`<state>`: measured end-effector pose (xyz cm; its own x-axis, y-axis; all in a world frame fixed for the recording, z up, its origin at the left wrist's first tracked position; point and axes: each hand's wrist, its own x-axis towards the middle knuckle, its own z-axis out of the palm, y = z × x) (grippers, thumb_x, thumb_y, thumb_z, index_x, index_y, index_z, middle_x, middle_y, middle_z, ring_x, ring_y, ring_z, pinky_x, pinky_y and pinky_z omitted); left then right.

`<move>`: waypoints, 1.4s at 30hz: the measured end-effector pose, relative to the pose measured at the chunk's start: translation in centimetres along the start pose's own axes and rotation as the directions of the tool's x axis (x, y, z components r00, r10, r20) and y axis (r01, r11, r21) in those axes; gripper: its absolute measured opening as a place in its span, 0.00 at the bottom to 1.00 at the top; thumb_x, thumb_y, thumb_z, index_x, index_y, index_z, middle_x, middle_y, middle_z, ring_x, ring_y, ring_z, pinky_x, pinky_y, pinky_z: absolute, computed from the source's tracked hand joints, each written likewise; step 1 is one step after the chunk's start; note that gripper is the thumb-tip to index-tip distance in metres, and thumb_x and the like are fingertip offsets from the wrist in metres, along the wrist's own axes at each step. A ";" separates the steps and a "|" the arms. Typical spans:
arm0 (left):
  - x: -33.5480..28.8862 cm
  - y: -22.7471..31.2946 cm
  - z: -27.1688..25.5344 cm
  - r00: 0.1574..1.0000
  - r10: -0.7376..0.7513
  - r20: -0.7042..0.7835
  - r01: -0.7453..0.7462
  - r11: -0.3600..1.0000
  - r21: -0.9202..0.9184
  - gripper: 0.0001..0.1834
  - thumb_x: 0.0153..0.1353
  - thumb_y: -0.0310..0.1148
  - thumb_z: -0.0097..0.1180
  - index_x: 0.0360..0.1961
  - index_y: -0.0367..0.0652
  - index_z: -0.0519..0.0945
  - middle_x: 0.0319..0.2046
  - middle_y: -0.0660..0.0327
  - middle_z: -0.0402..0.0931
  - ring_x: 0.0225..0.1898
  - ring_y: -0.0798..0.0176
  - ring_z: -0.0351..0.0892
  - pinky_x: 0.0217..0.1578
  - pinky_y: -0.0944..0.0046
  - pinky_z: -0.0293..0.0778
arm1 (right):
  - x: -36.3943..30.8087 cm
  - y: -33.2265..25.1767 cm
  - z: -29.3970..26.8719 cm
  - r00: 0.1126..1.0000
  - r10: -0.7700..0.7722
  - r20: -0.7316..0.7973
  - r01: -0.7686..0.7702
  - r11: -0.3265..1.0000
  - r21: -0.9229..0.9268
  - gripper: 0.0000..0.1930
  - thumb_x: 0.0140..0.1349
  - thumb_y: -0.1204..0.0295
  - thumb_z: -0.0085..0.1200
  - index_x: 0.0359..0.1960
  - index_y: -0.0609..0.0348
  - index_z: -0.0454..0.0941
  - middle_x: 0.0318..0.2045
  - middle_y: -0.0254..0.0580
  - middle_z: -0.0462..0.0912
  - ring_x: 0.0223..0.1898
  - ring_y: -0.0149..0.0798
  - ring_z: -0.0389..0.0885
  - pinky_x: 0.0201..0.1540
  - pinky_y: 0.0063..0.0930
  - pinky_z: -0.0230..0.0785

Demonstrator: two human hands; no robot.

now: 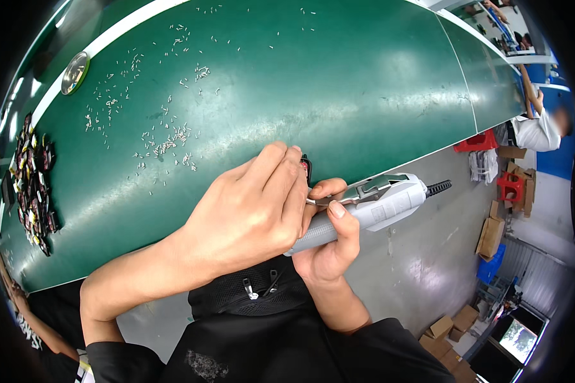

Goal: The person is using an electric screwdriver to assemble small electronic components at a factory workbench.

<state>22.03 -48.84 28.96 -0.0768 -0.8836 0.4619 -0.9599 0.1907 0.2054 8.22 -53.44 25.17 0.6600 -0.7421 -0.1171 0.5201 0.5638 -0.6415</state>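
Observation:
In my right hand (pixel 331 254) is a grey electric screwdriver (pixel 390 207) with a metal lever along its body. The thumb rests against the lever side, and a black ribbed cord sleeve sticks out at the far right end. My left hand (pixel 252 207) reaches across with its fingers closed around the screwdriver's other end. Past its fingertips shows a small black and red part (pixel 307 167), mostly covered by the fingers. The screwdriver's tip is hidden behind the left hand.
Many tiny metal pins or screws (pixel 172 143) lie scattered over the green table (pixel 338 83). A heap of dark small parts (pixel 33 185) sits at the left, with a round dish (pixel 75 73) near the far-left edge. Other people work at both sides; cartons (pixel 490 236) and red stools stand on the right.

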 end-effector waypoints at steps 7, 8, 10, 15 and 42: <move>-1.2 -0.2 -0.4 0.993 -0.004 0.119 0.009 0.999 -0.038 0.23 0.37 0.22 0.57 0.39 0.22 0.76 0.45 0.41 0.75 0.45 0.45 0.76 0.37 0.57 0.80 | 1.4 -3.9 -1.2 0.957 0.017 0.290 -0.035 0.998 0.058 0.10 0.61 0.68 0.43 0.38 0.63 0.67 0.15 0.38 0.67 0.12 0.31 0.65 0.19 0.27 0.63; -1.2 0.0 -0.5 0.994 -0.005 0.111 0.011 0.999 -0.047 0.23 0.37 0.22 0.57 0.39 0.22 0.76 0.45 0.41 0.75 0.45 0.45 0.76 0.37 0.57 0.80 | 1.7 -5.8 -0.6 0.954 -0.024 0.298 0.025 1.000 -0.001 0.10 0.62 0.67 0.44 0.37 0.62 0.67 0.16 0.37 0.66 0.12 0.31 0.65 0.19 0.27 0.63; -1.7 0.3 0.0 0.991 0.038 0.126 -0.041 0.999 0.024 0.25 0.36 0.21 0.56 0.40 0.19 0.76 0.47 0.38 0.73 0.47 0.44 0.76 0.40 0.57 0.79 | 3.3 -8.5 -0.4 0.910 -0.080 0.407 0.100 0.995 -0.028 0.12 0.65 0.63 0.44 0.37 0.62 0.66 0.17 0.36 0.67 0.13 0.31 0.65 0.21 0.27 0.64; -2.2 -0.1 0.5 0.993 0.100 0.057 -0.106 0.989 0.107 0.24 0.34 0.19 0.54 0.39 0.19 0.77 0.46 0.38 0.75 0.46 0.45 0.77 0.42 0.58 0.79 | 6.3 -10.5 2.7 0.875 -0.184 0.449 0.289 0.941 -0.177 0.12 0.63 0.63 0.45 0.38 0.60 0.68 0.15 0.32 0.65 0.13 0.27 0.64 0.22 0.24 0.61; -2.5 -0.2 1.2 0.998 0.056 -0.018 -0.055 0.998 0.018 0.23 0.34 0.20 0.54 0.37 0.21 0.78 0.44 0.41 0.76 0.45 0.46 0.78 0.43 0.58 0.80 | 10.2 -8.5 3.1 0.835 0.005 0.550 0.222 0.911 -0.346 0.13 0.64 0.64 0.37 0.37 0.61 0.70 0.16 0.29 0.64 0.13 0.24 0.61 0.21 0.22 0.57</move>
<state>22.11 -47.16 26.76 -0.1252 -0.8640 0.4877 -0.9588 0.2317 0.1643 12.20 -64.63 31.74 0.8520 -0.4172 0.3161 0.4333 0.2234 -0.8731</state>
